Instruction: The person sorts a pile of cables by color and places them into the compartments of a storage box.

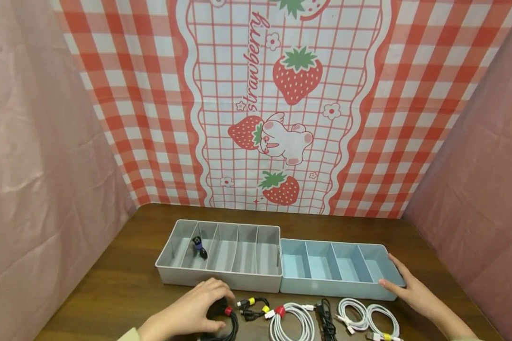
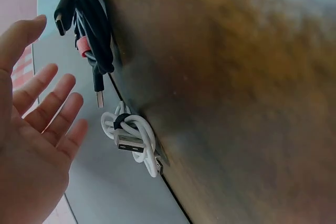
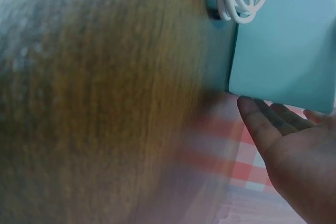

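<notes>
My left hand (image 1: 196, 305) hovers with spread, lightly bent fingers over a coiled black cable (image 1: 232, 324) with a red tie, partly hidden in the head view. In the left wrist view a gap separates the fingers from this black cable (image 2: 94, 24). Close by lies a small white USB cable (image 2: 137, 135) with a black tie. At the right end of the blue divided box (image 1: 337, 287), my right hand (image 1: 416, 293) rests its thumb on the front rim and its fingers along the end. Extended fingers (image 3: 257, 121) touch the end wall in the right wrist view.
Left of the blue box stands a grey divided box (image 1: 222, 278), with a black cable (image 1: 199, 247) in one compartment. Along the front lie a yellow-tied black cable (image 1: 254, 308), a white coil (image 1: 296, 324), a black cable (image 1: 325, 319) and further white coils (image 1: 353, 312).
</notes>
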Demonstrator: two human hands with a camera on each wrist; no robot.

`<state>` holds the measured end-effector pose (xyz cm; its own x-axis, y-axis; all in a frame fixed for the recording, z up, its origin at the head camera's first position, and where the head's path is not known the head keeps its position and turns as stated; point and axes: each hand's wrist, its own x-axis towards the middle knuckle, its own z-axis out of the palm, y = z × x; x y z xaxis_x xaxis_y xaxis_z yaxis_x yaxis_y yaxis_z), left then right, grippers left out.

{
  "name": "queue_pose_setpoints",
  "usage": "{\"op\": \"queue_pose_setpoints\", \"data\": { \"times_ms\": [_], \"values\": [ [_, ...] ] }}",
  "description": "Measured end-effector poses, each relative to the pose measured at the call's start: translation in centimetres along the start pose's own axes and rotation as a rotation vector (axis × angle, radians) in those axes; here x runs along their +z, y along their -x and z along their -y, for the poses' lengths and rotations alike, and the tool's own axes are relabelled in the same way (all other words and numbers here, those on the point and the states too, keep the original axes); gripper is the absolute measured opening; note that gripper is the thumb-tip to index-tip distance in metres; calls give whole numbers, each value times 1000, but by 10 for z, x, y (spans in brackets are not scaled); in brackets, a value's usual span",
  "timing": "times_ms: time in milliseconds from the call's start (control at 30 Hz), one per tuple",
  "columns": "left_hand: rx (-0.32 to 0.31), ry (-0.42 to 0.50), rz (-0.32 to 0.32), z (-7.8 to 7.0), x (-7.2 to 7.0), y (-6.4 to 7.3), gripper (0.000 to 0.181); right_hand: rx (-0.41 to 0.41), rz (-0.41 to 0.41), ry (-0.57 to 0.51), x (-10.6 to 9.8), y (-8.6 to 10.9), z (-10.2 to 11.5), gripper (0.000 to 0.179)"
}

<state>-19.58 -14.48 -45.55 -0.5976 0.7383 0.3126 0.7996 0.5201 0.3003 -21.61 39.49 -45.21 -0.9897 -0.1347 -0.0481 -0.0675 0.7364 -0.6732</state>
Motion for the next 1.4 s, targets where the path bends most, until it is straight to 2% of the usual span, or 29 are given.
{"op": "queue_pose_setpoints", "data": {
  "times_ms": [167,500,1033,1400],
  "values": [
    [33,-24,27,2,4,-1,38,-10,-6,-7,1,0,1,89],
    [117,-103,32,9,8,-8,29,-17,-10,9,0,1,2,87],
    [164,-256,111,12,11,-19,19,-8,7,1,-2,0,3,89],
    [202,-283,103,12,8,-19,13,-31,1,-8,0,1,0,86]
  ]
}}
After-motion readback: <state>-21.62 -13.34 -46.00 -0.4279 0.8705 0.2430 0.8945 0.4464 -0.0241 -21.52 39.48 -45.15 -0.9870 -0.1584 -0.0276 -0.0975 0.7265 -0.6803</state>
